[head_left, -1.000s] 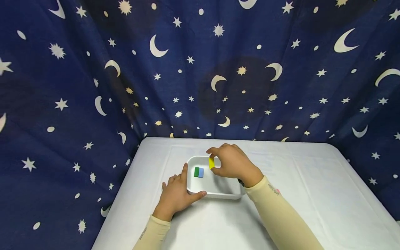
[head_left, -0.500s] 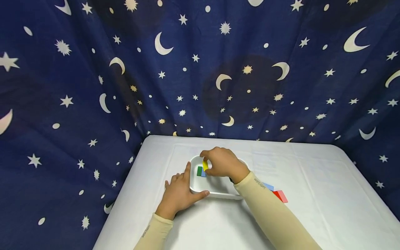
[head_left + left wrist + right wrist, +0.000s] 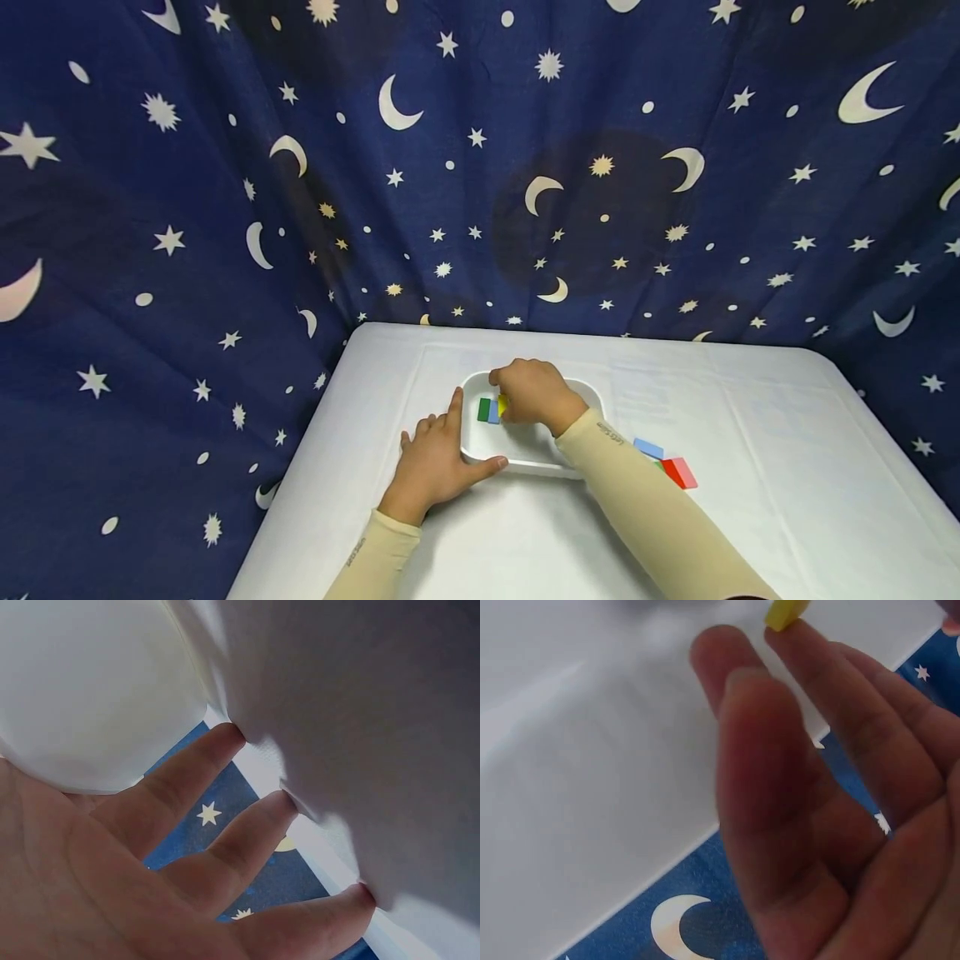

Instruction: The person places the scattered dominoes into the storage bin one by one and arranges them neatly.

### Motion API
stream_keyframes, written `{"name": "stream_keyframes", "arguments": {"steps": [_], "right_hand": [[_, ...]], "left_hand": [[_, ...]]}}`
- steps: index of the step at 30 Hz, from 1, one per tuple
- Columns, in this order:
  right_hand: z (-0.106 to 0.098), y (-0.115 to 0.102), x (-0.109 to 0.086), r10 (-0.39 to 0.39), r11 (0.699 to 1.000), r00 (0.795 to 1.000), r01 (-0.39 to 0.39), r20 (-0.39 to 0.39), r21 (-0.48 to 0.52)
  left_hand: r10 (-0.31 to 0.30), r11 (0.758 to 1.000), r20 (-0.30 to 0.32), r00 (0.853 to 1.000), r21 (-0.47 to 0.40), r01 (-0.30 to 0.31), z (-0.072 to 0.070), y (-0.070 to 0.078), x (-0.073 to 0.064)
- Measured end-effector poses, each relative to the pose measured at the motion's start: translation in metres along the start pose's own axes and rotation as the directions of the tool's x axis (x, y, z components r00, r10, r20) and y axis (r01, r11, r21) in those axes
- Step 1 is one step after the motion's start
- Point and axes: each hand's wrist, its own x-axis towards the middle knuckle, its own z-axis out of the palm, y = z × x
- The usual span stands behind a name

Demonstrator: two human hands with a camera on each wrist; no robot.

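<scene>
A white tray (image 3: pixel 540 468) stands on the table with a green block (image 3: pixel 483 409), a light blue block (image 3: pixel 493 412) and a yellow block (image 3: pixel 503 406) side by side near its left end. My left hand (image 3: pixel 431 462) steadies the tray, index finger along the left end and thumb at the front wall. In the left wrist view its other fingertips (image 3: pixel 356 896) rest on the white cloth beside the tray (image 3: pixel 90 697). Inside the tray, my right hand (image 3: pixel 536 393) touches the yellow block (image 3: pixel 786 612) with a fingertip; its thumb is apart from the block in the right wrist view.
Right of the tray, partly behind the right sleeve (image 3: pixel 637 500), lie a blue block (image 3: pixel 648 448), a red block (image 3: pixel 672 474), a pink block (image 3: pixel 686 472) and a bit of green. A dark blue curtain (image 3: pixel 450 200) with moons and stars hangs behind the table.
The right hand has carried the yellow block leftward and down, from above the tray to beside the light blue block. The left hand has stayed at the tray's left end.
</scene>
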Motion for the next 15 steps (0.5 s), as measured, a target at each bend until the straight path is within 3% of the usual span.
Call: {"name": "stream_keyframes", "arguments": {"steps": [7,15], "right_hand": [[0.006,-0.002,0.0,0.031,0.998,0.999,-0.029,0.025,-0.064],[0.013,-0.001,0.0,0.044,0.998,0.998,-0.042,0.037,-0.051]], "left_hand": [[0.007,1.0,-0.011,1.0,0.011,-0.007,0.0,0.0,0.001],[0.015,1.0,-0.02,1.0,0.001,-0.015,0.001,0.0,0.0]]}}
